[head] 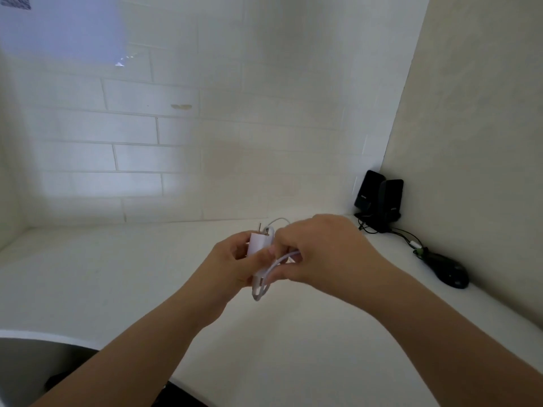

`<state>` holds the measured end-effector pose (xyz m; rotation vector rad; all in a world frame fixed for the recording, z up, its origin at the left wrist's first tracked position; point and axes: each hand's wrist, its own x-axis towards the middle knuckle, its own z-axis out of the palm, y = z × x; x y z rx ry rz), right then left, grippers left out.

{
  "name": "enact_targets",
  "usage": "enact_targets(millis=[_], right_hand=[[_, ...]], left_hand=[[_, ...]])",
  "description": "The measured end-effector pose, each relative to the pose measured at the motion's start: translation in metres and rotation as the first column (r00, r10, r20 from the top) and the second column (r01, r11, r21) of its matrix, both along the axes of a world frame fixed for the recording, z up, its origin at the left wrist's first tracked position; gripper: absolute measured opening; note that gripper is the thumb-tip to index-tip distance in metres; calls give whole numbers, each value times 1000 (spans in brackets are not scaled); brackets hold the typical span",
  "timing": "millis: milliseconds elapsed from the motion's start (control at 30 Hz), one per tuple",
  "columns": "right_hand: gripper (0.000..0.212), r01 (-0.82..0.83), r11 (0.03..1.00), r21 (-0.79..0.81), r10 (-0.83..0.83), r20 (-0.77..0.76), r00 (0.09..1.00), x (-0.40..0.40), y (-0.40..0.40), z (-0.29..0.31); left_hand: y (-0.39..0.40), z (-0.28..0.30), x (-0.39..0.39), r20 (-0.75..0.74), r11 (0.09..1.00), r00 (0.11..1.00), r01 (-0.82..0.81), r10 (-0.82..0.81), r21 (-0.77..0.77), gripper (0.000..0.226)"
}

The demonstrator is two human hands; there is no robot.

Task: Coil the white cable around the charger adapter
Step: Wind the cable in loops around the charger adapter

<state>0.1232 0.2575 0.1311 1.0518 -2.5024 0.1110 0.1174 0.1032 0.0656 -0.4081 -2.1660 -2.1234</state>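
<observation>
A white charger adapter (256, 241) with its metal prongs pointing up is held above the white desk in the middle of the head view. My left hand (232, 261) grips the adapter from the left. The white cable (269, 274) runs over the adapter's top and hangs in a loop below it. My right hand (316, 249) pinches the cable just to the right of the adapter. Parts of the adapter and cable are hidden behind my fingers.
The white desk (117, 274) meets a white brick-pattern wall behind. Two black speakers (379, 198) stand in the back right corner with dark wires trailing forward. A black mouse (454, 273) lies near the right wall. The desk's front edge curves at lower left.
</observation>
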Motion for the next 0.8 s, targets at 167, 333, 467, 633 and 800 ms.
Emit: enact_targets(millis=[167, 333, 467, 633, 800], right_hand=[[60, 50, 999, 2, -50, -38, 998, -5, 8, 7], [50, -8, 999, 32, 1, 208, 978, -3, 9, 5], [29, -48, 988, -147, 120, 533, 838, -5, 16, 13], [7, -50, 998, -43, 64, 478, 876, -29, 38, 6], [13, -13, 990, -137, 55, 305, 951, -44, 45, -16]], left_hand=[[-1, -2, 6, 13, 966, 970, 243, -243, -87, 46], [-8, 1, 5, 149, 837, 881, 474, -449, -275, 43], [-15, 2, 4, 179, 833, 858, 512, -482, -208, 30], [-26, -5, 1, 146, 914, 919, 386, -367, -127, 32], [-27, -2, 4, 189, 914, 916, 381, -354, -137, 38]])
